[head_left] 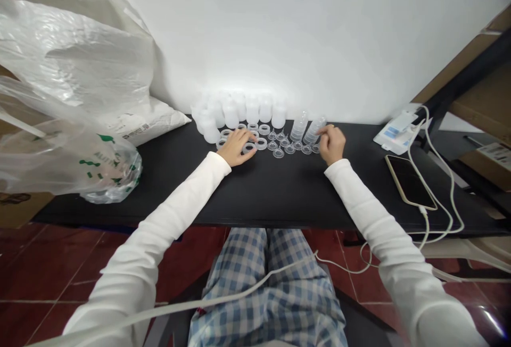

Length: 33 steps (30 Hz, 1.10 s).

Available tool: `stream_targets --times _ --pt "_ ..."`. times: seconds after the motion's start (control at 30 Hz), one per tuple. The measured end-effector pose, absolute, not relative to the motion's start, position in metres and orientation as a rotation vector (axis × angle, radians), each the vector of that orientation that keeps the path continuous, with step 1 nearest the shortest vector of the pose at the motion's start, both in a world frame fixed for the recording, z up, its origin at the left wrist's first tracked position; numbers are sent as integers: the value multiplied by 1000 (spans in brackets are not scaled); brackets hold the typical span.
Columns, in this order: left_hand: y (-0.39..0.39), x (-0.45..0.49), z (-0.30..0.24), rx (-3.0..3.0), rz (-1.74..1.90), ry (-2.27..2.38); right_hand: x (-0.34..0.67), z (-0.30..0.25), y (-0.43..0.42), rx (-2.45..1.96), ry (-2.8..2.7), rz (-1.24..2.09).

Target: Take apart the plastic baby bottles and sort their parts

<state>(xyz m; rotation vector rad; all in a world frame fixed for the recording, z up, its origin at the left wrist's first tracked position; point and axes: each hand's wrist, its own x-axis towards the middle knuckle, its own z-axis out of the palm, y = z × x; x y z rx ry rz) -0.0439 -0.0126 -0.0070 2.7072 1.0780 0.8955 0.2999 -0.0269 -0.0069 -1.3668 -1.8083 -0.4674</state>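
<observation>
Clear parts: rings [263,130], small funnels [278,153] and two leaning stacks of cups [299,126] lie at the far edge of the black worktop [271,192], near its centre.
Left grip: wide; the left hand [235,147] lies over a ring [248,148].
Right grip: narrow; the right hand [331,145] has its fingertips at the right stack [315,130], but whether it holds anything cannot be told.
Bottles: a white row [231,115] stands upright behind the rings, against the wall [303,33].
Risk: a knock from either hand could topple the stacks or scatter the tightly packed rings and funnels.
Left side: a plastic bag [107,168] with green print and a white sack [155,121] with a barcode label, both unreadable.
Right side: a phone [409,182] and a white cable [449,176].
</observation>
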Motion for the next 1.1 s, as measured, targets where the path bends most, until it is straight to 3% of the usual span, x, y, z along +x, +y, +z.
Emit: stream_targets --times 0.13,0.27,0.6,1.1 --pt "-25 -18 -10 2794 764 733 268 -16 -35 -1080 -2260 -294" --pt "-29 3 -17 2888 611 765 245 -19 -37 -1066 -2500 -152" --pt "-23 26 -16 2877 366 1072 240 -16 -34 -1282 -2435 121" --pt "-24 12 -17 2908 552 848 246 -16 -33 -1192 -2398 282"
